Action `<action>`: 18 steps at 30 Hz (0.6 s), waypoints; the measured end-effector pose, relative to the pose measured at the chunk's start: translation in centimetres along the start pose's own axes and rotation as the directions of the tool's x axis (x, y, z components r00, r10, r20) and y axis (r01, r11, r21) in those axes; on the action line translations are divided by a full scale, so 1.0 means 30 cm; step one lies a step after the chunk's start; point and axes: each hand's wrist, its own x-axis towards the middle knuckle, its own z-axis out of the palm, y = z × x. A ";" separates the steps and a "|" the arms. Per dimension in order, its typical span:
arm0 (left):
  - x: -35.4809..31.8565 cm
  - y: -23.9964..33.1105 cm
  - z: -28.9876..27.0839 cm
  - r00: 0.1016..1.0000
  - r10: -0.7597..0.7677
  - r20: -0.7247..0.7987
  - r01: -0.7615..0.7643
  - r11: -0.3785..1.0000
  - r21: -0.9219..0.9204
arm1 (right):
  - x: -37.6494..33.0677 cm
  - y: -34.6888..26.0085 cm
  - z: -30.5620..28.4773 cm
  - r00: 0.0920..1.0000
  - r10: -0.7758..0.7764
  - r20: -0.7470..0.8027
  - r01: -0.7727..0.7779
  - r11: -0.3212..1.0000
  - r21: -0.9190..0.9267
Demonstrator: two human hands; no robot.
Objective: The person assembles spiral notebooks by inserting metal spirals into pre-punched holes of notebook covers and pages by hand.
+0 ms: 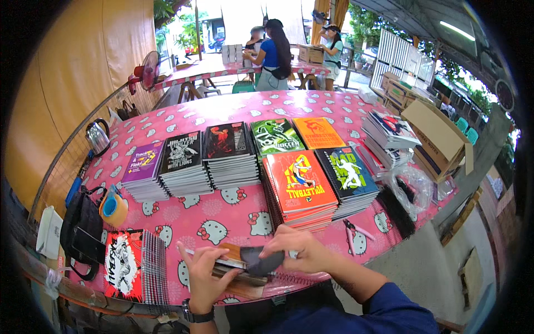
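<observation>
At the near edge of the table, my left hand (207,274) is closed on a spiral notebook (245,288) with brown, wood-like colouring, its thumb across the pages. My right hand (296,249) pinches a dark grey, bent flap (263,261) at the notebook's right side; whether it is a cover or a loose sheet I cannot tell. A loose-looking wire coil (303,278) runs under my right wrist. Left of my left hand lies a stack of red and white spiral notebooks (125,264). Just beyond my right hand rises a stack of orange-red notebooks (303,189).
Further notebook stacks (228,145) stand mid-table. Pink-handled pliers (356,234), black coils (396,214) and a plastic bag (414,189) lie right. A tape roll (114,209), black bag (83,228) and kettle (98,136) are left. People (272,53) stand at a far table; a carton (436,136) is right.
</observation>
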 end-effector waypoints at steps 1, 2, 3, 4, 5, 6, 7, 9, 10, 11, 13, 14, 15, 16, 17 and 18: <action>0.001 -0.008 0.001 1.000 -0.010 -0.008 0.010 1.000 0.001 | 0.012 -0.014 0.005 0.999 -0.050 0.007 0.049 0.995 0.087; 0.006 -0.009 0.005 1.000 -0.006 0.002 0.006 1.000 -0.020 | -0.001 0.028 0.037 0.995 0.039 0.094 -0.033 0.997 -0.063; 0.001 -0.013 0.002 1.000 -0.008 0.016 0.008 1.000 -0.022 | -0.008 0.046 0.041 0.995 0.048 0.089 -0.043 0.997 -0.056; -0.004 -0.016 -0.001 1.000 0.002 0.004 -0.002 1.000 -0.004 | -0.010 0.060 0.035 0.993 0.091 0.071 -0.086 0.994 -0.067; -0.004 -0.019 -0.006 0.999 0.009 -0.032 -0.008 1.000 0.015 | 0.004 0.064 0.021 0.991 0.116 0.068 -0.110 0.990 -0.087; -0.002 -0.027 -0.012 0.999 0.003 -0.044 -0.002 1.000 0.017 | 0.009 0.043 0.015 0.997 0.066 -0.031 -0.062 0.992 0.106; 0.004 -0.037 -0.019 0.998 0.019 -0.064 -0.016 0.999 0.042 | 0.029 0.023 0.011 0.998 0.056 -0.020 -0.054 0.993 0.104; -0.001 -0.045 -0.009 0.999 0.014 -0.045 -0.012 0.999 0.047 | 0.034 0.003 0.032 0.998 -0.035 0.045 0.033 0.998 0.046; 0.007 -0.045 -0.008 0.999 0.006 -0.042 -0.004 0.999 0.036 | 0.036 0.040 0.043 0.999 -0.022 0.027 0.022 0.999 -0.023; 0.013 -0.046 -0.011 0.999 0.003 -0.048 -0.002 0.999 0.033 | 0.046 0.046 0.025 0.999 -0.017 0.032 0.018 1.000 -0.017; 0.004 -0.049 -0.005 0.998 -0.002 -0.056 0.004 1.000 0.025 | 0.061 0.032 -0.010 0.998 0.056 -0.030 -0.058 0.995 -0.085; 0.000 -0.045 -0.006 0.999 -0.013 -0.041 0.014 0.999 0.034 | 0.060 -0.020 -0.006 0.999 0.008 -0.050 -0.006 0.999 0.052; -0.002 -0.043 -0.005 0.999 -0.023 -0.026 0.024 0.999 0.042 | 0.067 -0.013 0.008 0.999 0.014 -0.044 -0.012 0.998 0.055; -0.003 -0.044 0.000 0.999 -0.032 -0.025 0.032 0.999 0.037 | 0.079 0.005 0.031 1.000 -0.007 0.015 0.008 0.998 -0.058; -0.002 -0.047 -0.006 0.998 -0.038 -0.047 0.039 0.999 0.024 | 0.083 0.027 0.053 0.997 -0.026 0.067 0.036 0.986 -0.164; -0.001 -0.050 -0.012 0.996 -0.046 -0.070 0.047 0.999 0.011 | 0.106 0.067 0.032 0.994 0.018 0.108 0.011 0.965 -0.264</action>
